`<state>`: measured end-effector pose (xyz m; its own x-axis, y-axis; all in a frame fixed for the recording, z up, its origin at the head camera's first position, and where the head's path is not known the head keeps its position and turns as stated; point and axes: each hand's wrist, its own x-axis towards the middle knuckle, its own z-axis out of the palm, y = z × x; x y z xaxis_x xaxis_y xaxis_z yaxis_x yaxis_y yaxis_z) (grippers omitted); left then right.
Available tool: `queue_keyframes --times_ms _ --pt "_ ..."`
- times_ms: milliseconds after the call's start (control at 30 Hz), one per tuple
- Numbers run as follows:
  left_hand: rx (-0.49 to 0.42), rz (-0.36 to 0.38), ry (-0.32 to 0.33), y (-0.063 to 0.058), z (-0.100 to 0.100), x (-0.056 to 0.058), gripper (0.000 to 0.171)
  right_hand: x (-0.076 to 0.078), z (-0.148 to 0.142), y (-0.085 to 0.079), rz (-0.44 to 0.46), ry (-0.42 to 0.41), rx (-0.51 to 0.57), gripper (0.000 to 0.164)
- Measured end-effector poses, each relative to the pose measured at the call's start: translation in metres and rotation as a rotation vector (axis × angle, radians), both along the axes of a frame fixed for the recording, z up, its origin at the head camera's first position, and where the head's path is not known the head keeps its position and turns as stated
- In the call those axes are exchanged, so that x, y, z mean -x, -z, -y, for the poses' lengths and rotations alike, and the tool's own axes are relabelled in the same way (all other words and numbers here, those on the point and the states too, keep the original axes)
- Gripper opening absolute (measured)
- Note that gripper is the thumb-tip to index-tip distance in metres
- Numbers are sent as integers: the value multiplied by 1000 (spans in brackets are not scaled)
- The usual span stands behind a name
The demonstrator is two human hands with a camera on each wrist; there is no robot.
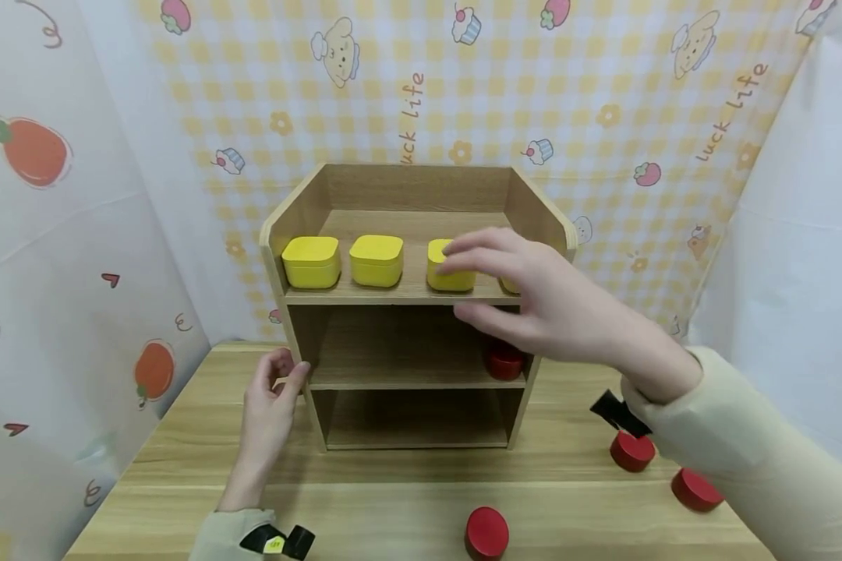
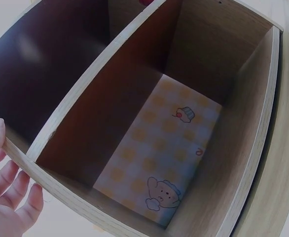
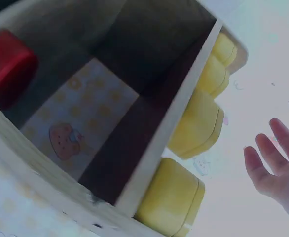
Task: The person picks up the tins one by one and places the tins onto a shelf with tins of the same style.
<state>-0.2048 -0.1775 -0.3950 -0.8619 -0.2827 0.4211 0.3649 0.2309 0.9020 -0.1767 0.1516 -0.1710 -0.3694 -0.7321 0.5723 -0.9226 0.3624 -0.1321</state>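
Observation:
My left hand (image 1: pixel 270 421) is at the left side of a small wooden shelf (image 1: pixel 421 298). In the left wrist view its thumb and fingertips touch the edge of the side panel. In front of the top board's right part hovers my right hand (image 1: pixel 533 300), fingers spread and holding nothing. Several yellow rounded boxes stand in a row on that board: the leftmost box (image 1: pixel 311 263), a second box (image 1: pixel 376 261), a third box (image 1: pixel 449 273) partly behind my right fingers, and the rightmost box (image 3: pixel 170 197), mostly hidden in the head view. A red round piece (image 1: pixel 505 365) sits at the right of the middle compartment.
On the wooden table (image 1: pixel 365 514) lie three more red round pieces: one piece (image 1: pixel 486 534) in front of the shelf and two at the right, a farther piece (image 1: pixel 631 450) and a nearer piece (image 1: pixel 697 491) beside my right sleeve. A patterned curtain (image 1: pixel 252 109) hangs behind.

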Motion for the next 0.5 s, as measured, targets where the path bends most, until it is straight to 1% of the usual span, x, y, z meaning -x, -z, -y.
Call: queue_keyframes --times_ms 100,233,400,500 --pt "-4 -2 -8 1 1 -1 25 -10 -7 13 -20 -28 34 34" --pt "-11 -16 -8 1 1 -1 24 -21 -17 32 0 -32 78 30" --pt "-2 -15 3 2 1 0 25 -30 -28 64 16 -78 177 25" --pt "-1 -13 7 2 1 1 25 -31 -35 88 45 -88 214 26"
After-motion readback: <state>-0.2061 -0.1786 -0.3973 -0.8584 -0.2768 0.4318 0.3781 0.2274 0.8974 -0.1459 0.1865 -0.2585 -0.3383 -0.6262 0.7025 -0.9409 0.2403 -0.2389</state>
